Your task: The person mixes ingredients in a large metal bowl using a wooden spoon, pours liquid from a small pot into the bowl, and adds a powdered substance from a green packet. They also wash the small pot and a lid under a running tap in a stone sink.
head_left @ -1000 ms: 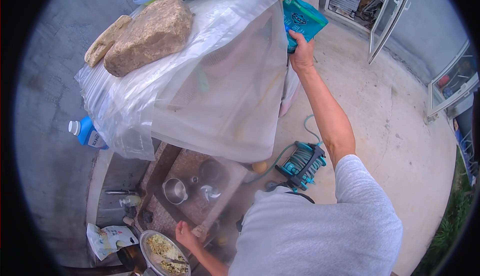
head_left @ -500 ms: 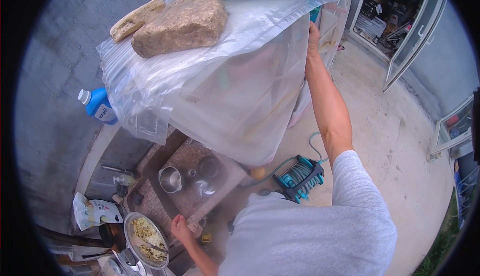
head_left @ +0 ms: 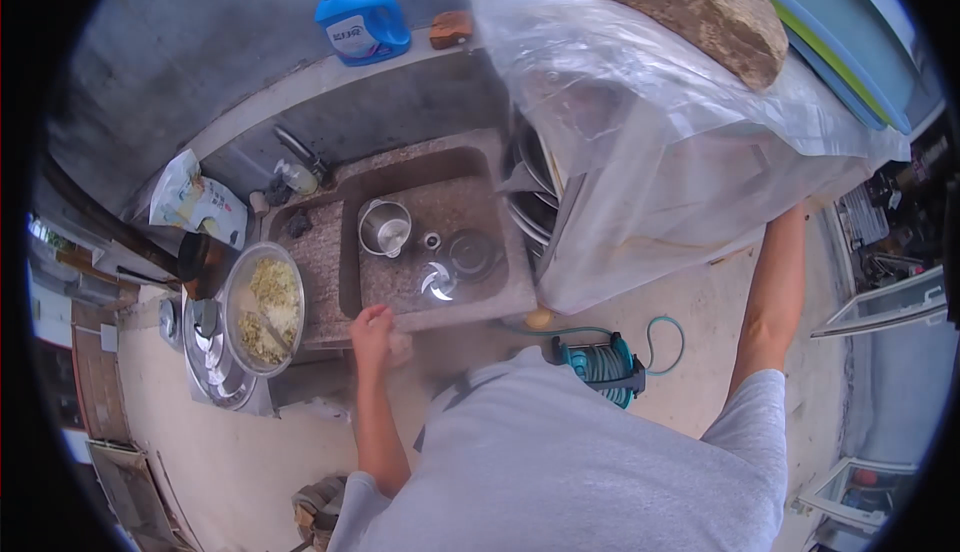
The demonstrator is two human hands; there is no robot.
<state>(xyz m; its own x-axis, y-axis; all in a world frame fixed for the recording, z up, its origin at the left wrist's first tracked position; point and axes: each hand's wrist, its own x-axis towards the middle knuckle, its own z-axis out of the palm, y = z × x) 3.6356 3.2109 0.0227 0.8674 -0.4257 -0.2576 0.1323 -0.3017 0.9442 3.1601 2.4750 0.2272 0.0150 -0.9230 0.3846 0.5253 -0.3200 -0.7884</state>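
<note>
My left hand (head_left: pixel 372 328) hovers by the front edge of the stone sink (head_left: pixel 515 297), its fingers curled; a pale, see-through thing beside it is too blurred to name. My right forearm (head_left: pixel 775 287) reaches up to the rack under a clear plastic sheet (head_left: pixel 660 202), and that hand is hidden behind the sheet. In the sink sit a steel pot (head_left: pixel 385 228), a shiny curved blade (head_left: pixel 437 280) and a dark round lid (head_left: pixel 474 254). Left of the sink stands a bowl (head_left: pixel 235 287) of chopped food with a utensil in it.
A large stone (head_left: pixel 700 12) and blue and green trays (head_left: pixel 850 32) weigh on the sheet. On the ledge are a blue jug (head_left: pixel 362 20) and a brick piece (head_left: pixel 451 29). A hose reel (head_left: pixel 605 367) stands on the floor. A white pouch (head_left: pixel 200 202) leans by the wall.
My view has swung left, so the sink and bowl now show more fully. The right hand, partly seen at the rack's edge before, has gone behind the sheet. My left hand stays by the sink edge.
</note>
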